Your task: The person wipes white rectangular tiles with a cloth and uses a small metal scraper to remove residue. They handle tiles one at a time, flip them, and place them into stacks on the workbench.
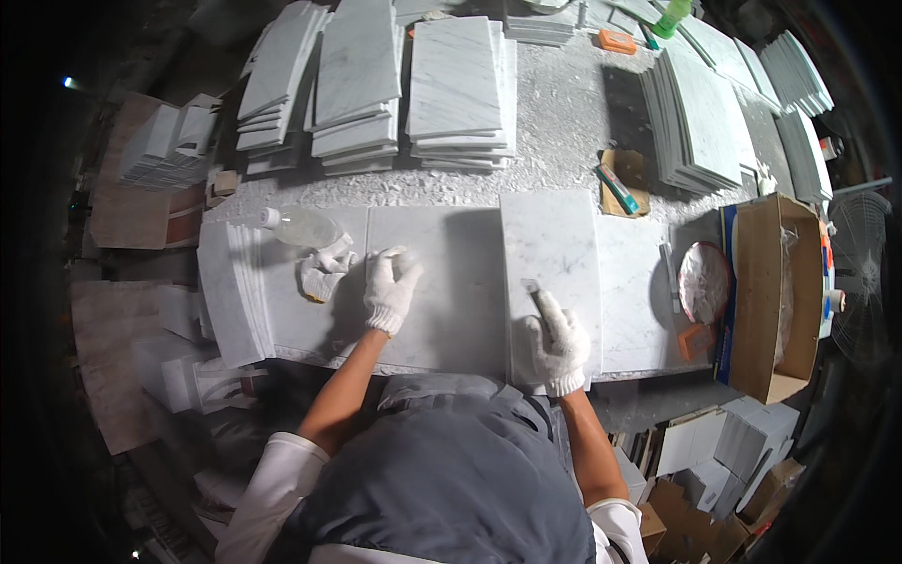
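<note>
My right hand (560,348), in a white knitted glove, grips a small scraper (533,289) with a dark handle and a flat pale tip. The tip points forward over a white marble tile (552,235) with grey veins, which rests on top of the other slabs. In a matching glove, my left hand (390,286) hovers over or touches a grey-white slab (456,324); its thumb stands apart from the fingers, whose tips are slightly blurred. Left of it lie a loose glove (325,273) and a clear plastic bottle (305,228) on its side.
Stacked marble tiles (456,85) line the far side, and more tiles (230,291) lean at the left. White chips cover the tabletop (573,103). A teal box cutter (617,190), a round dish (704,282) and an open cardboard box (766,301) are on the right.
</note>
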The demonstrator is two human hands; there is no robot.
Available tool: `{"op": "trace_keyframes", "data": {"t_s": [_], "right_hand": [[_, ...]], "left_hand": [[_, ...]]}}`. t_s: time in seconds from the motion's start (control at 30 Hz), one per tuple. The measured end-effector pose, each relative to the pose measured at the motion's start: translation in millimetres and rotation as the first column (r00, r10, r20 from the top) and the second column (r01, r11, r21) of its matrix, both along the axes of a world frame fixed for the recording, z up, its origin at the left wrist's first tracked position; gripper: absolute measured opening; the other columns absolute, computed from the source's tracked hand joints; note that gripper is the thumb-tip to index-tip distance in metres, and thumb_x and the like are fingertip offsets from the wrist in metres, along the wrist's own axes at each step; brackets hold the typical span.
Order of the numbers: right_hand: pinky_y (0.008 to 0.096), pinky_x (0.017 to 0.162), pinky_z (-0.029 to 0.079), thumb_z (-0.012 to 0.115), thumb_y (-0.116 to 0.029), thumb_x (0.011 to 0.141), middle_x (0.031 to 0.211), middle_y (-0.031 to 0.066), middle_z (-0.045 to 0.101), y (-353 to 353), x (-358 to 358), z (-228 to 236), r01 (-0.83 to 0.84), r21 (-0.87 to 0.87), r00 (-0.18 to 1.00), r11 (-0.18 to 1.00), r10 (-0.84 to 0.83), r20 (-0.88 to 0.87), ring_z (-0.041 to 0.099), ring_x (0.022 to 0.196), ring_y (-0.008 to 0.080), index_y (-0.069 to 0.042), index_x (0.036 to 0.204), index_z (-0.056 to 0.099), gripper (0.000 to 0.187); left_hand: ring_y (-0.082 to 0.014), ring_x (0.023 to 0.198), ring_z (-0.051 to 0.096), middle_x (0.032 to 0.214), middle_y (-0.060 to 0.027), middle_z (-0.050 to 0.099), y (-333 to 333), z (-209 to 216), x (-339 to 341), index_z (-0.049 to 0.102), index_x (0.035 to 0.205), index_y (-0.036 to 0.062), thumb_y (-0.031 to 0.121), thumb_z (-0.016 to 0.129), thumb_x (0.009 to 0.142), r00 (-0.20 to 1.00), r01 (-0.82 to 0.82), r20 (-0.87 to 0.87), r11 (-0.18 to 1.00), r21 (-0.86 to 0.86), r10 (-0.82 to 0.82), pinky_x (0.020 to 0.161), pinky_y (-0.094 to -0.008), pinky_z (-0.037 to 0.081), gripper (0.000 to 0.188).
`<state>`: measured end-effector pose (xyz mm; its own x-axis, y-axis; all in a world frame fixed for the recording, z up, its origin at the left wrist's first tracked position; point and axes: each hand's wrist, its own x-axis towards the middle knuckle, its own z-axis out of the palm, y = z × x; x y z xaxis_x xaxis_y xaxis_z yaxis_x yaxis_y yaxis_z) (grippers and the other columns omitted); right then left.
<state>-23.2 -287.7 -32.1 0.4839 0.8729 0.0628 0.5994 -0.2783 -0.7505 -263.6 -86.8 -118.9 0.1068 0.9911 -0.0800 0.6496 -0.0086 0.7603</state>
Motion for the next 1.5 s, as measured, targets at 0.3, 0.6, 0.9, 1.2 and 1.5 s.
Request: {"op": "trace_keyframes", "data": {"t_s": [0.3, 0.6, 0.9, 1.2, 1.5], "right_hand": [[0.0435, 0.061, 0.052, 0.075, -0.021, 0.088, 0.085, 0.0107, 0.066, -31.1, -30.6, -13.0, -0.107, 0.013, 0.990, 0.994, 0.105, 0.094, 0.065, 0.070, 0.0322, -0.017, 0.133, 0.064, 0.047], [0.0425, 0.059, 0.050, 0.074, -0.024, 0.089, 0.085, 0.0083, 0.066, -34.5, -28.3, -14.6, -0.119, 0.093, 0.993, 0.988, 0.118, 0.021, 0.064, 0.068, 0.0300, -0.021, 0.135, 0.064, 0.048], [0.0425, 0.065, 0.054, 0.076, -0.014, 0.085, 0.090, 0.0132, 0.070, -33.3, -25.7, -6.9, -0.144, 0.017, 0.988, 0.989, 0.145, -0.059, 0.068, 0.075, 0.0340, -0.011, 0.127, 0.068, 0.043], [0.0413, 0.064, 0.052, 0.077, -0.002, 0.080, 0.090, 0.0149, 0.070, -35.7, -12.4, -19.9, 0.068, 0.206, 0.997, 0.976, -0.075, 0.027, 0.065, 0.073, 0.0333, -0.008, 0.129, 0.067, 0.050], [0.0413, 0.056, 0.048, 0.080, -0.011, 0.078, 0.080, 0.0108, 0.064, -36.9, -14.5, -34.5, 0.075, 0.208, 0.984, 0.975, -0.106, 0.143, 0.060, 0.063, 0.0294, -0.015, 0.131, 0.068, 0.054]], "left_hand": [[-0.0295, 0.122, 0.058, 0.123, -0.0090, 0.065, -4.7, -9.3, -2.5, 0.067, 0.116, 0.0092, 0.021, 0.084, 0.078, 0.990, 0.061, -0.136, 0.985, 0.159, -0.039, 0.105, -0.0408, 0.047, 0.043], [-0.0328, 0.127, 0.057, 0.133, -0.0139, 0.062, -29.6, 24.8, -29.4, 0.056, 0.138, 0.0059, 0.017, 0.086, 0.078, 0.975, 0.146, -0.195, 0.964, 0.221, -0.103, 0.109, -0.0436, 0.044, 0.068], [-0.0354, 0.107, 0.070, 0.114, -0.0185, 0.073, -66.5, 67.4, 8.3, 0.071, 0.112, -0.0014, 0.022, 0.072, 0.096, 0.820, 0.560, -0.078, 0.767, 0.312, -0.567, 0.097, -0.0428, 0.054, 0.028], [-0.0353, 0.136, 0.049, 0.145, -0.0178, 0.053, -13.4, 53.3, 109.3, 0.050, 0.144, 0.0056, 0.052, 0.079, 0.084, 0.783, 0.621, -0.274, 0.721, 0.307, -0.558, 0.113, -0.0458, 0.042, 0.081], [-0.0412, 0.146, 0.036, 0.163, -0.0195, 0.030, 25.3, 59.2, 141.2, 0.042, 0.155, 0.0209, 0.063, 0.077, 0.079, 0.586, 0.745, -0.414, 0.664, -0.063, -0.697, 0.117, -0.0548, 0.037, 0.094]]}}
